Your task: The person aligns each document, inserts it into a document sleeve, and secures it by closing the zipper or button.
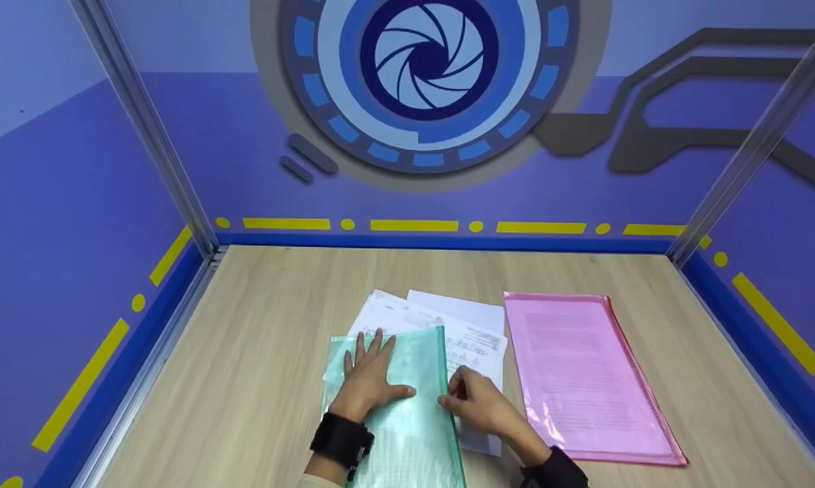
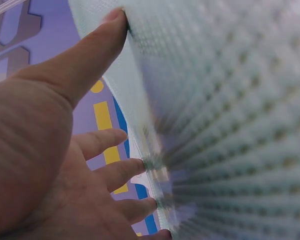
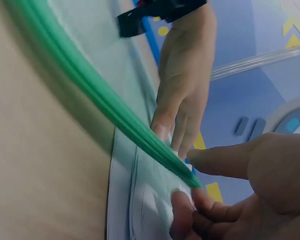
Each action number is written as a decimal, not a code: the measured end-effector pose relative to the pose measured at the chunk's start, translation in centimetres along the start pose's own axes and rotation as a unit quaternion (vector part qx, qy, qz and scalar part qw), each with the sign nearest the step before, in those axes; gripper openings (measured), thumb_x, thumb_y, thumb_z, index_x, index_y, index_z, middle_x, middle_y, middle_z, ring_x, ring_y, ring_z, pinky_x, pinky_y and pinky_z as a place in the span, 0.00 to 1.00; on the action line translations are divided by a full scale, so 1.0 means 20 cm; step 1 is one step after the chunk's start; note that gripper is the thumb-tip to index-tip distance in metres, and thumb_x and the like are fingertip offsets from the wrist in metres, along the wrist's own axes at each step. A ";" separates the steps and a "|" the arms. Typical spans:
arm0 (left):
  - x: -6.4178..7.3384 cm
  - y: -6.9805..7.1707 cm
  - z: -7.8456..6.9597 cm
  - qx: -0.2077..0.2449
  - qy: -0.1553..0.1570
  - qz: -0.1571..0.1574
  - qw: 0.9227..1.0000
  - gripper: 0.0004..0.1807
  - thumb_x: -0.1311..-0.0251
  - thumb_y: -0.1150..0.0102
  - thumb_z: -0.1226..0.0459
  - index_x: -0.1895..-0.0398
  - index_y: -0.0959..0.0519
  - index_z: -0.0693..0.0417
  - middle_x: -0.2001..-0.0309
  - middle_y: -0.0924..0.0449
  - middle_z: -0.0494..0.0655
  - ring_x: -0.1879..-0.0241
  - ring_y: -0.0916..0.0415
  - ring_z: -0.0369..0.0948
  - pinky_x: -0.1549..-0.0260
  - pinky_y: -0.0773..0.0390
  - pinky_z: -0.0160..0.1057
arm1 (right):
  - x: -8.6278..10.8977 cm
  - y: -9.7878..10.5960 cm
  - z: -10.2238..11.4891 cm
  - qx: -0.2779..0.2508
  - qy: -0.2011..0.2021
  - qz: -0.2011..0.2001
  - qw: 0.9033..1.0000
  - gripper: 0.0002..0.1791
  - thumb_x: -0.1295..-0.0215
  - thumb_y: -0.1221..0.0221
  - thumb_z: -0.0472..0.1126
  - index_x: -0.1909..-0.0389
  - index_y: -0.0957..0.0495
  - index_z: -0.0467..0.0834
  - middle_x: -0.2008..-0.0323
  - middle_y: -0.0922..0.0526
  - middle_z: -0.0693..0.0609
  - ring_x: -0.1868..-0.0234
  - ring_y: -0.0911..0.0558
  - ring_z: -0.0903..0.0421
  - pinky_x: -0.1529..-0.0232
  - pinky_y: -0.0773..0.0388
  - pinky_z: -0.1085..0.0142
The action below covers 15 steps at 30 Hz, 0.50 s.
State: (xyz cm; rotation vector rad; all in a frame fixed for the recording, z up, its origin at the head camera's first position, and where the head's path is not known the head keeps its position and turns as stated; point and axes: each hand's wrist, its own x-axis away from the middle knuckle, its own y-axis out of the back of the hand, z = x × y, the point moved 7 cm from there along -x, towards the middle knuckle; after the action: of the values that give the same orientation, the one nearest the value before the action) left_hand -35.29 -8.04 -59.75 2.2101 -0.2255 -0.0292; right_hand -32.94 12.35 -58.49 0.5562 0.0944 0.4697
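A green translucent mesh zip pouch [image 1: 417, 434] lies on the table over some papers. My left hand [image 1: 366, 385] rests on its upper part with the fingers spread; the left wrist view shows the thumb [image 2: 107, 30] and fingertips touching the mesh surface. At the pouch's right side, my right hand [image 1: 478, 403] pinches the green zip edge [image 3: 125, 117] between thumb and curled fingers. That edge stands raised off the table in the right wrist view. Whether a zip pull is between the fingers, I cannot tell.
Loose printed papers [image 1: 478, 339] stick out beyond the pouch's top and right side. A pink zip pouch [image 1: 583, 379] with a printed sheet inside lies to the right. Patterned panels [image 1: 407, 196] wall the wooden table [image 1: 244, 352] at the back and both sides.
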 end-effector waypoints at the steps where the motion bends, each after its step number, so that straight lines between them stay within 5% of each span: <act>1: 0.00 0.00 0.00 0.000 0.000 0.000 1.000 0.60 0.47 0.18 0.47 0.17 0.40 0.60 0.16 0.52 0.64 0.18 0.68 0.67 0.26 0.62 0.73 | 0.00 -0.01 0.00 -0.016 0.001 0.008 1.000 0.13 0.28 0.33 0.38 0.57 0.29 0.37 0.69 0.24 0.52 0.71 0.25 0.58 0.73 0.30 0.68; 5: 0.01 0.01 -0.01 0.002 0.000 -0.010 1.000 0.58 0.46 0.19 0.47 0.18 0.39 0.60 0.17 0.50 0.63 0.18 0.66 0.67 0.26 0.61 0.74 | 0.00 -0.02 0.02 -0.054 0.011 0.020 0.998 0.15 0.26 0.39 0.32 0.47 0.34 0.37 0.71 0.22 0.52 0.75 0.24 0.59 0.76 0.27 0.68; 10: 0.02 0.09 -0.09 -0.007 -0.017 -0.069 0.997 0.51 0.40 0.24 0.46 0.19 0.35 0.58 0.18 0.44 0.62 0.19 0.58 0.68 0.29 0.59 0.78 | 0.00 0.07 0.07 -0.083 0.044 -0.055 0.994 0.23 0.23 0.43 0.29 0.32 0.33 0.40 0.72 0.23 0.50 0.77 0.23 0.59 0.75 0.24 0.66; 15: 0.07 0.24 -0.25 0.002 -0.086 -0.136 0.987 0.47 0.32 0.39 0.35 0.18 0.35 0.51 0.18 0.40 0.54 0.18 0.54 0.61 0.26 0.55 0.73 | 0.03 0.26 0.14 -0.122 0.079 -0.139 0.980 0.12 0.19 0.44 0.33 0.42 0.19 0.40 0.60 0.17 0.41 0.75 0.20 0.57 0.73 0.17 0.59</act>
State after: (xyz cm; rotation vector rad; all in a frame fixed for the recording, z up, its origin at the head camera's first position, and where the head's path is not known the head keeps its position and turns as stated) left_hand -34.06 -7.18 -52.73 2.2297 -0.0172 -0.3706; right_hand -33.90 15.16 -53.23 0.2583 0.2604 0.2471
